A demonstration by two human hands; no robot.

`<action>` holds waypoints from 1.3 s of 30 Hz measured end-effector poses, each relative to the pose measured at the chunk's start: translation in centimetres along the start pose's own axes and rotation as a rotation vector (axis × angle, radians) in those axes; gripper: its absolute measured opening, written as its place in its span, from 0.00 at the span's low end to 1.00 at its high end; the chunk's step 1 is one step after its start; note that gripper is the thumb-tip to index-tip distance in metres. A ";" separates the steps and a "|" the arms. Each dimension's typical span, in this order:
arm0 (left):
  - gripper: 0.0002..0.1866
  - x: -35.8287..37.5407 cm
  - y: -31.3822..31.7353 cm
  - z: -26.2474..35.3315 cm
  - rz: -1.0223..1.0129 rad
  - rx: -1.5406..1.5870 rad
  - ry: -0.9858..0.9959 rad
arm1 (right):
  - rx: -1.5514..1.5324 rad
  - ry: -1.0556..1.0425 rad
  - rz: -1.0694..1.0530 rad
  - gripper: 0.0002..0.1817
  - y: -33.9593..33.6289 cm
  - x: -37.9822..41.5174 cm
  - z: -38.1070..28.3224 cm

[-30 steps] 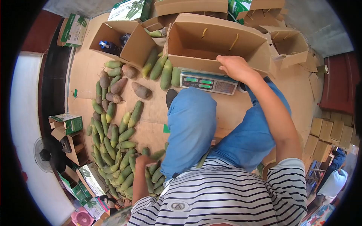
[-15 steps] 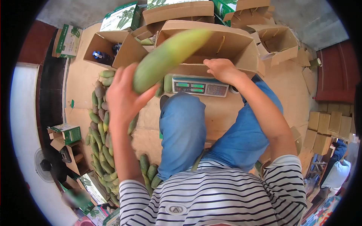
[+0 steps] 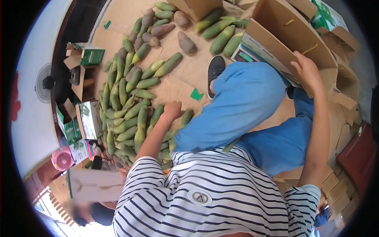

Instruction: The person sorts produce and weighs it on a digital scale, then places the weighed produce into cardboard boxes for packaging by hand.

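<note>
My left hand [image 3: 172, 110] is down at the heap beside my knee, its fingers curled. What lies under those fingers is hidden. One green radish [image 3: 187, 117] is just right of it, and a radish [image 3: 156, 114] lies close on its other side. My right hand [image 3: 308, 73] is at the near wall of an open cardboard box [image 3: 272, 51], thumb and fingers apart, holding nothing I can see. The box stands on a digital scale [image 3: 245, 56], whose green display shows at its corner.
Many green radishes [image 3: 126, 124] cover the floor to the left, with several brownish ones [image 3: 186, 42] farther forward. A green scrap [image 3: 196, 94] lies near my shoe [image 3: 215, 71]. Cartons [image 3: 92, 56] and a pink fan [image 3: 62, 159] stand at left. Another person [image 3: 96, 213] is at lower left.
The view has swung left. My left hand has moved from before the box down to the heap, and the large radish it held is out of it. My right hand stays at the box.
</note>
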State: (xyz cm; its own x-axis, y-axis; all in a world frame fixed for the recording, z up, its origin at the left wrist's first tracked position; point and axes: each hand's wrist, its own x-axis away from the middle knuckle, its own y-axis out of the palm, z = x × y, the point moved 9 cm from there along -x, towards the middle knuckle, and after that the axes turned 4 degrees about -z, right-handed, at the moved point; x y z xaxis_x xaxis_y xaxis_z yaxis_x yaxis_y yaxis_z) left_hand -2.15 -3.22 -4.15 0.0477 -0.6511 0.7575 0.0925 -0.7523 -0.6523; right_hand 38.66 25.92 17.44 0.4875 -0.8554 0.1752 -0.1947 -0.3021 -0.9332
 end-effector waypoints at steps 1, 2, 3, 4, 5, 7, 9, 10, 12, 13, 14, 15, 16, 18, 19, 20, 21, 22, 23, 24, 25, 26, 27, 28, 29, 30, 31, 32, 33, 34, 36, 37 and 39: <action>0.21 0.7 1.9 -2.0 0.062 0.040 -0.082 | -0.021 0.036 -0.042 0.14 0.1 -0.1 0.0; 0.21 1.7 3.7 -3.8 0.124 0.077 -0.159 | -0.014 0.019 -0.018 0.15 0.2 -0.1 0.2; 0.20 2.9 4.7 -5.5 0.184 0.115 -0.235 | -0.005 0.004 0.005 0.16 0.4 0.0 0.5; 0.19 4.1 4.6 -7.1 0.223 0.092 -0.306 | 0.002 -0.011 0.029 0.17 0.4 0.1 0.6; 0.19 5.4 4.4 -9.0 0.262 0.066 -0.380 | -0.003 0.010 0.012 0.18 0.5 0.0 0.8; 0.16 6.8 5.8 -13.7 0.397 0.074 -0.449 | -0.016 0.055 -0.023 0.20 0.7 -0.1 1.0; 0.17 7.1 7.0 -16.9 0.359 0.063 -0.519 | -0.043 0.078 -0.025 0.20 0.8 -0.1 1.2; 0.18 7.0 7.2 -17.6 0.334 0.078 -0.536 | -0.058 0.092 -0.023 0.19 0.9 -0.1 1.3; 0.18 5.9 7.0 -16.6 0.256 0.177 -0.500 | -0.038 0.061 -0.002 0.19 0.9 -0.2 1.4; 0.18 5.2 6.6 -15.6 0.217 0.226 -0.479 | -0.027 0.047 0.009 0.19 0.8 -0.1 1.5; 0.19 4.1 6.3 -14.6 0.199 0.238 -0.428 | -0.018 0.041 0.015 0.20 0.7 -0.1 1.5; 0.20 3.1 6.0 -13.6 0.181 0.251 -0.379 | -0.010 0.033 0.019 0.20 0.7 -0.1 1.5; 0.21 2.2 6.1 -12.7 0.159 0.265 -0.333 | -0.004 0.022 0.021 0.20 0.7 -0.1 1.1; 0.24 0.1 6.4 -10.8 0.143 0.341 -0.185 | -0.041 0.086 -0.042 0.20 0.5 -0.2 0.6; 0.26 -0.9 6.7 -9.7 0.136 0.377 -0.111 | -0.060 0.119 -0.072 0.20 0.6 -0.3 0.5; 0.30 -1.9 7.8 -8.5 0.059 0.444 -0.088 | -0.063 0.105 -0.062 0.20 0.7 -0.4 0.6; 0.33 -3.0 9.0 -6.9 -0.018 0.510 -0.061 | -0.063 0.095 -0.049 0.20 0.8 -0.5 0.9; 0.35 -3.8 10.8 -5.4 -0.073 0.592 -0.077 | -0.059 0.088 -0.033 0.20 0.8 -0.4 1.2; 0.37 -4.0 12.4 -4.0 -0.128 0.671 -0.089 | -0.041 0.058 -0.019 0.20 0.8 -0.4 1.3; 0.38 -4.3 14.2 -3.6 -0.146 0.630 -0.115 | -0.021 0.031 -0.002 0.20 0.9 -0.3 1.3; 0.39 -4.4 15.9 -3.2 -0.163 0.587 -0.137 | 0.001 0.007 0.017 0.20 0.7 -0.2 1.2; 0.40 -5.0 16.7 -2.7 -0.179 0.543 -0.156 | 0.001 0.030 0.009 0.20 0.5 0.0 1.2; 0.40 -5.4 16.3 -2.3 -0.216 0.534 -0.170 | 0.001 0.052 -0.002 0.20 0.3 0.0 0.8; 0.40 -5.2 15.7 -2.1 -0.256 0.526 -0.191 | -0.002 0.068 -0.016 0.20 0.3 -0.1 0.4; 0.40 -4.6 15.5 -2.3 -0.298 0.518 -0.222 | -0.010 0.082 -0.050 0.19 0.2 -0.2 -0.1; 0.39 -4.5 15.4 -2.7 -0.247 0.534 -0.224 | -0.018 0.070 -0.056 0.19 0.4 -0.3 -0.5; 0.38 -4.7 15.1 -2.9 -0.190 0.545 -0.220 | -0.023 0.061 -0.053 0.18 0.4 -0.4 -0.6; 0.37 -5.2 14.7 -2.9 -0.132 0.555 -0.209 | -0.025 0.059 -0.048 0.18 0.2 -0.4 -0.4; 0.36 -5.3 14.6 -2.5 -0.131 0.508 -0.201 | -0.027 0.059 -0.047 0.17 0.0 -0.2 -0.4; 0.36 -5.2 14.5 -2.1 -0.131 0.461 -0.195 | -0.035 0.080 -0.072 0.17 0.0 -0.1 -0.3; 0.35 -5.2 13.7 -1.9 -0.109 0.412 -0.213 | -0.058 0.114 -0.117 0.17 0.1 -0.3 -0.3; 0.34 -5.1 13.4 -1.6 -0.091 0.411 -0.236 | -0.044 0.101 -0.080 0.17 0.0 -0.1 -0.3; 0.32 -5.0 12.8 -1.3 -0.026 0.453 -0.262 | -0.045 0.017 0.032 0.14 -0.1 0.0 -0.2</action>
State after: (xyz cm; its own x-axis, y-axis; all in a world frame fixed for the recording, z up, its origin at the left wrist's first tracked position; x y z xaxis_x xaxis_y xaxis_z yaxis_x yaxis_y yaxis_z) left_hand -2.48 -9.68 -16.29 0.2816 -0.5416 0.7920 0.5152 -0.6110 -0.6010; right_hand 38.56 25.86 17.62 0.4663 -0.8717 0.1508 -0.2480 -0.2924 -0.9236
